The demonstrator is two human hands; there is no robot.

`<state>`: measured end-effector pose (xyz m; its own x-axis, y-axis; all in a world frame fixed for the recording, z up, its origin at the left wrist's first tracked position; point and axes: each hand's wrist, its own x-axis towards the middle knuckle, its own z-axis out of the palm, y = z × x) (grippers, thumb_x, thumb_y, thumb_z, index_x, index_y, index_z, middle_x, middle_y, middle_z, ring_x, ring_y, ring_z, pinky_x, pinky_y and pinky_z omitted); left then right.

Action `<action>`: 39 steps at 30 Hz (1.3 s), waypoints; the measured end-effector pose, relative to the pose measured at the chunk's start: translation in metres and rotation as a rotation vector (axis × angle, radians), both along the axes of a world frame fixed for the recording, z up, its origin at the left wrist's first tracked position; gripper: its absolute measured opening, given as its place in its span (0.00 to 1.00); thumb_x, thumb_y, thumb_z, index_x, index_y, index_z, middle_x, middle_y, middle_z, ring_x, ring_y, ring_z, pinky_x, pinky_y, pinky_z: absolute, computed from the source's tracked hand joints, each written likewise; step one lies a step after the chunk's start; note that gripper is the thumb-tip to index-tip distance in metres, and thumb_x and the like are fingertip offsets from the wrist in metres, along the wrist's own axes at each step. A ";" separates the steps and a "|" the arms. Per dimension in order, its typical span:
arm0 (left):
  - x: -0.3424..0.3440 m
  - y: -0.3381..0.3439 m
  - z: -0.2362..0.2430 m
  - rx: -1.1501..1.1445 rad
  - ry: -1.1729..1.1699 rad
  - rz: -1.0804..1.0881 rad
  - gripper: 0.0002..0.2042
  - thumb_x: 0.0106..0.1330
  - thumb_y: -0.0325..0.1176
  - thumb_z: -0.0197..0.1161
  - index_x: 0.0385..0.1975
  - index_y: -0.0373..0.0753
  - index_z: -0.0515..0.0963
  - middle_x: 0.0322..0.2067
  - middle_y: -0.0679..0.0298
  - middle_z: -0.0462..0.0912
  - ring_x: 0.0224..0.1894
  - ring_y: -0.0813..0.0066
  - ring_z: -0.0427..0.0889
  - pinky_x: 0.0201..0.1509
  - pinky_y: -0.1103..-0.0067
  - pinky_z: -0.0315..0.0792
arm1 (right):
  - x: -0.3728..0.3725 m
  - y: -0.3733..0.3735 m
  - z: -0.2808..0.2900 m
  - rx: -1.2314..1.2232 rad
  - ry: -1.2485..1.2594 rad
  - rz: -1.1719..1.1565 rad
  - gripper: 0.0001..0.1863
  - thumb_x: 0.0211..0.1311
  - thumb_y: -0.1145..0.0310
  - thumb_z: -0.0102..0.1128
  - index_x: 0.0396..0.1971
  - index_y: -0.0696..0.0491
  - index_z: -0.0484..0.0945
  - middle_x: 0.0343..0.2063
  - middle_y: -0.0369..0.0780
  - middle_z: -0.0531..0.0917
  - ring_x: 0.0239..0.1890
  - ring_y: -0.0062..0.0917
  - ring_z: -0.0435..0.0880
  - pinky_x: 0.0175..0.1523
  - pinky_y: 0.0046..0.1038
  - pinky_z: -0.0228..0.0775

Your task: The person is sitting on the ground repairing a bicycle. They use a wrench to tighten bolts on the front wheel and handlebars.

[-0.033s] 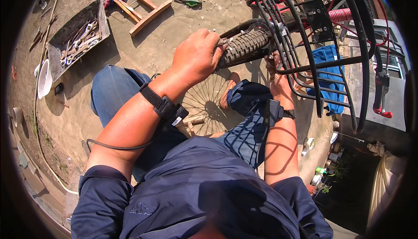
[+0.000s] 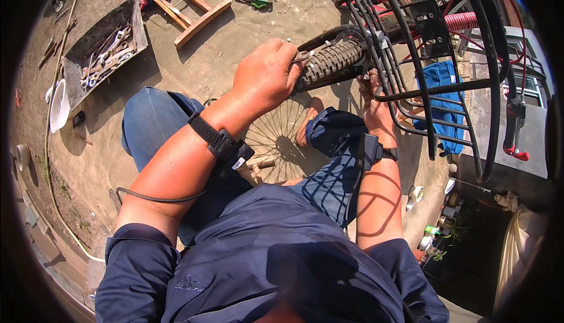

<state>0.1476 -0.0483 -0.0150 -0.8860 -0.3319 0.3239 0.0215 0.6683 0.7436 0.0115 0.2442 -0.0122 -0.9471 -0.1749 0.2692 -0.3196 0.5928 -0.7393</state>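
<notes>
A bicycle tyre (image 2: pixel 332 62) with knobbly black tread lies ahead of me, partly under a black wire basket (image 2: pixel 414 88). My left hand (image 2: pixel 264 76) is closed at the tyre's near end. A bit of grey metal pokes out by its thumb, but what the fist grips is hidden. To the right, my right hand (image 2: pixel 373 96) reaches up beside the wheel and below the basket bars. Its fingers are bent around something small; the bars and shadow cover part of them. Between my legs, thin spoke lines (image 2: pixel 276 138) fan out low down.
At far left lies a metal tray (image 2: pixel 141 32) of wrenches, with a white bowl (image 2: pixel 60 108) close by. A wooden stool frame (image 2: pixel 202 24) lies beyond my left hand. A blue cloth bag (image 2: pixel 439 102) shows behind the basket. A red-tipped brake lever (image 2: pixel 517 152) hangs at right.
</notes>
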 end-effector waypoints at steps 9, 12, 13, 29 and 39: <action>0.000 0.002 -0.002 -0.021 0.028 -0.006 0.10 0.58 0.37 0.63 0.35 0.40 0.73 0.33 0.56 0.75 0.40 0.52 0.77 0.41 0.61 0.73 | -0.006 0.002 0.002 -0.068 -0.086 0.037 0.16 0.64 0.60 0.58 0.43 0.58 0.79 0.36 0.42 0.84 0.36 0.27 0.83 0.42 0.29 0.75; 0.001 0.002 -0.003 -0.017 0.017 0.003 0.11 0.57 0.36 0.63 0.35 0.40 0.73 0.34 0.56 0.75 0.40 0.52 0.77 0.42 0.61 0.73 | -0.007 0.003 0.002 -0.101 -0.114 0.047 0.16 0.64 0.60 0.58 0.43 0.58 0.79 0.36 0.42 0.84 0.36 0.27 0.83 0.42 0.29 0.75; 0.000 0.002 -0.004 -0.021 0.024 0.001 0.11 0.57 0.36 0.63 0.35 0.40 0.73 0.34 0.56 0.75 0.40 0.52 0.77 0.42 0.61 0.73 | -0.008 0.003 0.003 -0.111 -0.123 0.051 0.16 0.64 0.60 0.58 0.43 0.58 0.78 0.36 0.42 0.84 0.37 0.27 0.83 0.42 0.29 0.75; -0.005 0.002 -0.002 -0.061 0.008 -0.001 0.11 0.58 0.37 0.63 0.36 0.40 0.72 0.34 0.56 0.76 0.41 0.53 0.77 0.42 0.62 0.74 | -0.019 0.001 0.011 -0.281 -0.245 0.109 0.17 0.64 0.60 0.59 0.45 0.58 0.77 0.38 0.43 0.83 0.39 0.28 0.82 0.44 0.30 0.76; -0.005 0.001 -0.005 -0.030 0.033 -0.001 0.10 0.58 0.36 0.62 0.35 0.39 0.72 0.35 0.56 0.76 0.41 0.53 0.77 0.43 0.62 0.74 | -0.023 0.004 0.012 -0.397 -0.326 0.136 0.18 0.64 0.60 0.59 0.46 0.58 0.77 0.40 0.43 0.82 0.40 0.29 0.82 0.45 0.30 0.77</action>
